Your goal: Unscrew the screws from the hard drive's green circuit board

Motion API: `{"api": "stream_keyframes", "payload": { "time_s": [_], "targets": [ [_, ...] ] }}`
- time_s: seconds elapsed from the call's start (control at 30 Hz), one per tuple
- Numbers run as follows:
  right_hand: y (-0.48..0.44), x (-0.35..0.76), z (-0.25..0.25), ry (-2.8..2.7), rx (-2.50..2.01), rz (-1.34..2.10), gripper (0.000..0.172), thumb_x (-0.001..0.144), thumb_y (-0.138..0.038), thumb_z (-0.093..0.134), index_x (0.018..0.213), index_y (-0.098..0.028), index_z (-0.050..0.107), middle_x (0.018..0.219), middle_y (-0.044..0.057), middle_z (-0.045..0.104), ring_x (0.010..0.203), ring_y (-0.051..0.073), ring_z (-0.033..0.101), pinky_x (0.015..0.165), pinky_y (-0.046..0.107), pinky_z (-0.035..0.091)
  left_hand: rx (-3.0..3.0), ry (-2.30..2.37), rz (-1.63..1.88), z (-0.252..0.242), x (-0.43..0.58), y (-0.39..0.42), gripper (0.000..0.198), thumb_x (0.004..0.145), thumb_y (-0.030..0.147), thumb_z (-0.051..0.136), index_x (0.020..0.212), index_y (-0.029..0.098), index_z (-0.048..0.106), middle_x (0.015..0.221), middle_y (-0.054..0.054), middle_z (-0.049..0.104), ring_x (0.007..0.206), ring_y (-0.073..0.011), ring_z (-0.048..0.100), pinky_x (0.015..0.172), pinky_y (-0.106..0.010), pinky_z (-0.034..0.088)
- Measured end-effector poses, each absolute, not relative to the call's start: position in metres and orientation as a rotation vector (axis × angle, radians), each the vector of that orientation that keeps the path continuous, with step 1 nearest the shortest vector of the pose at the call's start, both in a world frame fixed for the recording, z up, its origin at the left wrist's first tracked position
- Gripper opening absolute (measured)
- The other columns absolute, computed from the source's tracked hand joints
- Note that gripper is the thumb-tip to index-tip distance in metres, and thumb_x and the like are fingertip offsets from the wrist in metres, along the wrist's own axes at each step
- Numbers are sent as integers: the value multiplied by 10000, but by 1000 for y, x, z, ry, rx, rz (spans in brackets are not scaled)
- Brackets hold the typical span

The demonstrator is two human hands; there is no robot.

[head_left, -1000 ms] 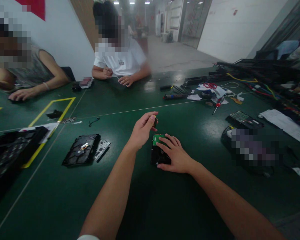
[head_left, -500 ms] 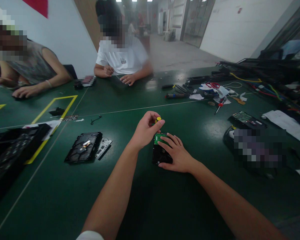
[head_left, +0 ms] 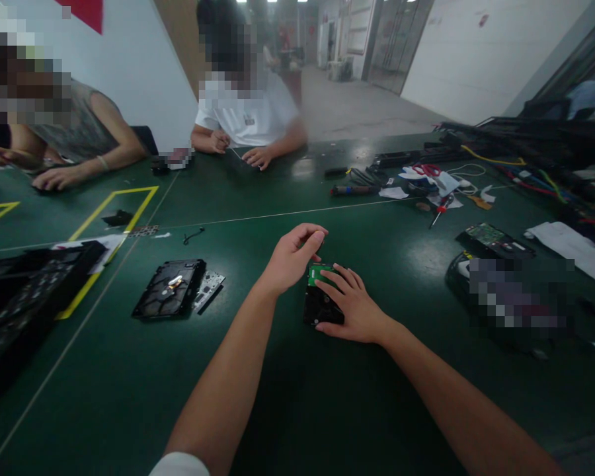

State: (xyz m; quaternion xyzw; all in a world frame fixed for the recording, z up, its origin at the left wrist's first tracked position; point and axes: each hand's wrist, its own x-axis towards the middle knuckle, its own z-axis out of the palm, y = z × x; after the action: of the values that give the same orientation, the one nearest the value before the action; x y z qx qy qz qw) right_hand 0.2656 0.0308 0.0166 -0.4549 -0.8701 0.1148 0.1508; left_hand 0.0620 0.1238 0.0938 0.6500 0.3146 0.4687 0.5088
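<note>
Under my right hand lies a black hard drive with a green circuit board at its far end. That hand's fingers spread over the drive's top, with the thumb at its near edge, holding it against the table. My left hand hovers at the drive's far end, thumb and fingers pinched together. What looks like a small screwdriver with a yellow end was in this pinch a moment earlier; the fingers now cover it.
To the left lie another hard drive, a loose circuit board and a black frame. A circuit-board unit, a red-handled screwdriver and tangled cables are at right. Two people sit across the green table.
My left fingers have turned or closed, so the yellow end between them no longer shows. My right hand stays on the hard drive. The whole view has shifted slightly.
</note>
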Motion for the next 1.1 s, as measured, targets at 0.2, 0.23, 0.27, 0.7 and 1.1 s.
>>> {"api": "stream_keyframes", "payload": {
  "time_s": [0.2,0.23,0.27,0.7,1.1],
  "targets": [
    [31,266,16,-2495,-1312,329,928,884,-798,613,1635,-289,421,1719,108,357,1623,451,150,1282,710,149,1600,827,1180,92,60,125,266,931,416,769,1031,183,689,1019,-56,684,861,-155,650,635,-227,571],
    [32,266,17,-2498,-1313,331,932,882,-803,610,1633,-284,424,1721,111,353,1623,451,149,1283,709,146,1600,834,1184,92,60,125,275,917,411,788,1020,183,675,1008,-54,685,855,-154,652,629,-224,569],
    [32,266,17,-2502,-1315,333,937,881,-807,606,1631,-276,427,1723,114,348,1624,450,148,1285,708,144,1594,834,1186,91,60,125,284,907,408,800,1016,185,662,987,-46,681,835,-149,649,624,-223,568],
    [31,265,21,-2508,-1323,360,932,881,-795,624,1630,-272,436,1727,109,349,1627,445,139,1288,701,146,1578,826,1176,92,58,128,262,1007,421,638,1118,223,769,1026,-49,670,794,-140,626,625,-240,586],
    [32,266,19,-2502,-1330,373,948,879,-816,605,1636,-276,423,1728,112,345,1626,446,138,1285,709,136,1548,833,1152,91,58,126,323,880,398,826,1007,201,604,911,-11,650,737,-123,629,595,-228,572]
  ]
}}
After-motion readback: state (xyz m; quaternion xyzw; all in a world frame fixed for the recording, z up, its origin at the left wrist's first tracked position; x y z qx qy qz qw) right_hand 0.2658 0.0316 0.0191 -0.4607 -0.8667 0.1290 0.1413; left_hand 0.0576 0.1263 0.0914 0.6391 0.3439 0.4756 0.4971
